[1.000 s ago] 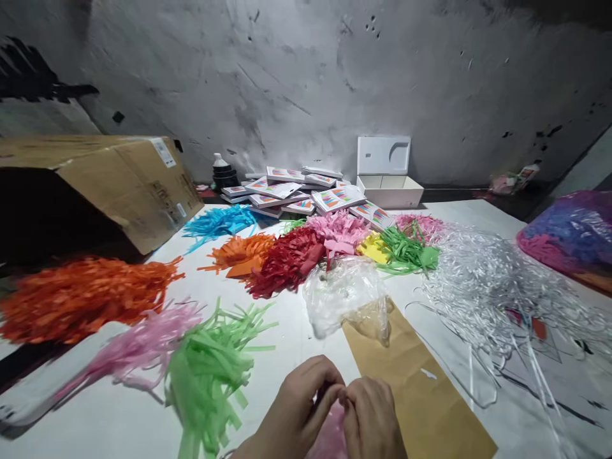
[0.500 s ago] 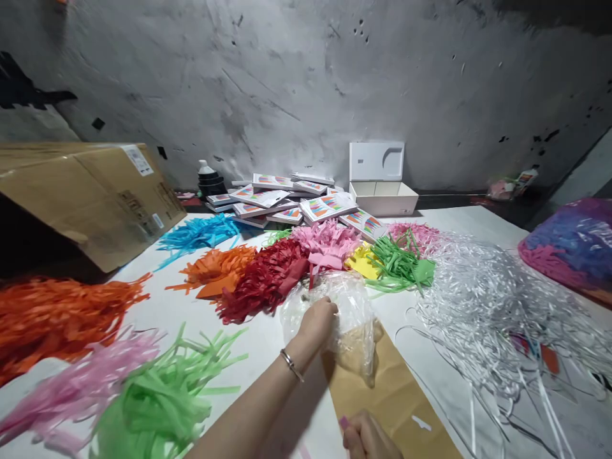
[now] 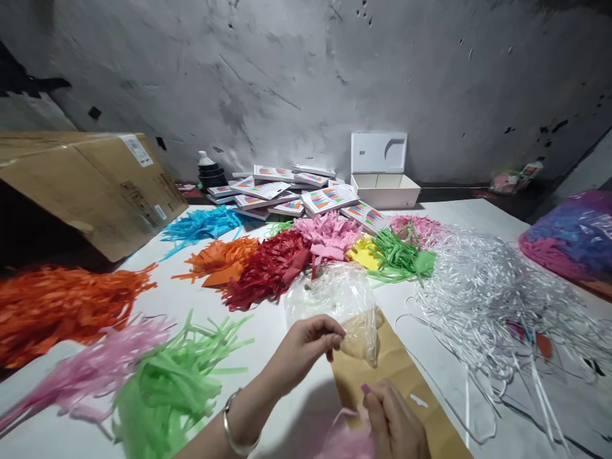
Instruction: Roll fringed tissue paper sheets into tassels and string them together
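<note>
My left hand point(image 3: 310, 350), with a silver bangle on its wrist, is over the near side of a clear plastic bag point(image 3: 329, 296). Thumb and fingers are pinched together; anything between them is too small to make out. Small items lie in the bag, not clear enough to name. My right hand point(image 3: 394, 424), low in the view, is closed on a pink tissue-paper tassel point(image 3: 349, 440). The tassel's darker twisted tip pokes up past the thumb, and its strips hang blurred on the left. Beneath both the bag and my right hand lies a brown paper sheet point(image 3: 406, 370).
Tassel piles in orange point(image 3: 62, 312), light green point(image 3: 162, 395), dark red point(image 3: 268, 271) and blue point(image 3: 201, 223) cover the left and middle. Silvery strands point(image 3: 492, 280) spread at right. Behind are flat printed boxes point(image 3: 329, 199), an open white box point(image 3: 385, 191) and a large carton point(image 3: 109, 197).
My left hand has drawn back from the bag towards me. The right hand has risen slightly and moved right, bringing the pink tassel strips into view. The whole view has shifted a little.
</note>
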Demonstrator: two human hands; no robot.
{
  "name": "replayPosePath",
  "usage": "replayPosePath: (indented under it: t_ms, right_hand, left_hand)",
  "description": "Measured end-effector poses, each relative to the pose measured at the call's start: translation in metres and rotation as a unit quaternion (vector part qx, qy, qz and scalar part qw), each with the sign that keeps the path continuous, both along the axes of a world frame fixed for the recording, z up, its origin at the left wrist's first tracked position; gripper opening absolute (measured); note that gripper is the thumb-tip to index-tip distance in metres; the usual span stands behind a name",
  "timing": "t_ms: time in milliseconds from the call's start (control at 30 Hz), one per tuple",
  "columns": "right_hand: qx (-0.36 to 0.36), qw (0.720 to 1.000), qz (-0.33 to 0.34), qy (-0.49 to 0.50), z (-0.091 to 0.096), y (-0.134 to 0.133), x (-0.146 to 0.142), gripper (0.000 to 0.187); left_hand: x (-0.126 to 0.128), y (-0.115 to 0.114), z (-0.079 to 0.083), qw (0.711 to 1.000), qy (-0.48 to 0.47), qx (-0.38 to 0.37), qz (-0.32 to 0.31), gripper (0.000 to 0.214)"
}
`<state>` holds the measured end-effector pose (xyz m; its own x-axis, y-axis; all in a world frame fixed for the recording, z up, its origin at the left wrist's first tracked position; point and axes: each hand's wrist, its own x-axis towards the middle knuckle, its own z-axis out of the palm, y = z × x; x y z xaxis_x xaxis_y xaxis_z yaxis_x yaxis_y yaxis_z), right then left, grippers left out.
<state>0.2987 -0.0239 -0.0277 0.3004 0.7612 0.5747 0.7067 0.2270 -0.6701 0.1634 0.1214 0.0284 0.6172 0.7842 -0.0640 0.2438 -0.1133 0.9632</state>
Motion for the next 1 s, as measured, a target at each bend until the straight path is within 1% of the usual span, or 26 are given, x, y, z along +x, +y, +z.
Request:
replayPosePath:
  t_ms: [33, 67, 100, 167, 233, 300, 433, 533, 600, 667, 767, 833, 1000]
  right_hand:
    - [0.004, 1.000, 0.008, -0.009, 0.008, 0.000, 0.001, 0.029]
    - [0.008, 0.999, 0.020, -0.024, 0.015, 0.001, 0.000, 0.025]
    - [0.012, 0.998, 0.036, -0.046, 0.021, 0.002, -0.003, 0.023]
    - [0.016, 0.993, 0.071, -0.096, 0.030, 0.003, -0.011, 0.021]
    - [0.012, 0.987, 0.088, -0.132, 0.036, 0.003, -0.021, 0.022]
    - [0.014, 0.983, 0.096, -0.157, 0.040, 0.000, -0.029, 0.025]
    - [0.011, 0.968, 0.122, -0.218, 0.049, -0.008, -0.036, 0.028]
    - [-0.007, 0.961, 0.148, -0.234, 0.057, -0.015, -0.038, 0.029]
    - [-0.032, 0.957, 0.176, -0.230, 0.060, -0.019, -0.040, 0.027]
    - [-0.041, 0.955, 0.190, -0.222, 0.061, -0.022, -0.043, 0.027]
    - [-0.038, 0.959, 0.198, -0.198, 0.058, -0.026, -0.048, 0.027]
    - [-0.055, 0.959, 0.212, -0.178, 0.055, -0.030, -0.051, 0.027]
    - [-0.090, 0.959, 0.236, -0.126, 0.048, -0.036, -0.056, 0.026]
  left_hand:
    - [-0.005, -0.014, 0.000, 0.995, -0.067, -0.067, 0.004, 0.019]
    - [-0.011, -0.026, -0.001, 0.983, -0.129, -0.129, 0.013, 0.024]
    - [-0.015, -0.037, -0.001, 0.969, -0.174, -0.176, 0.024, 0.027]
    - [-0.025, -0.053, -0.003, 0.953, -0.210, -0.213, 0.045, 0.032]
    - [-0.035, -0.064, -0.004, 0.954, -0.214, -0.203, 0.058, 0.033]
    - [-0.045, -0.070, -0.004, 0.964, -0.201, -0.164, 0.056, 0.030]
    - [-0.066, -0.082, -0.001, 0.985, -0.162, -0.057, 0.016, 0.021]
    - [-0.076, -0.090, 0.002, 0.991, -0.134, -0.009, -0.011, 0.014]
    - [-0.082, -0.095, 0.003, 0.992, -0.126, 0.011, -0.022, 0.012]
    - [-0.086, -0.098, 0.002, 0.990, -0.133, 0.011, -0.035, 0.011]
    - [-0.092, -0.103, -0.001, 0.987, -0.153, -0.020, -0.051, 0.011]
    - [-0.095, -0.105, -0.002, 0.985, -0.160, -0.031, -0.060, 0.011]
    - [-0.101, -0.110, -0.003, 0.985, -0.166, -0.016, -0.050, 0.012]
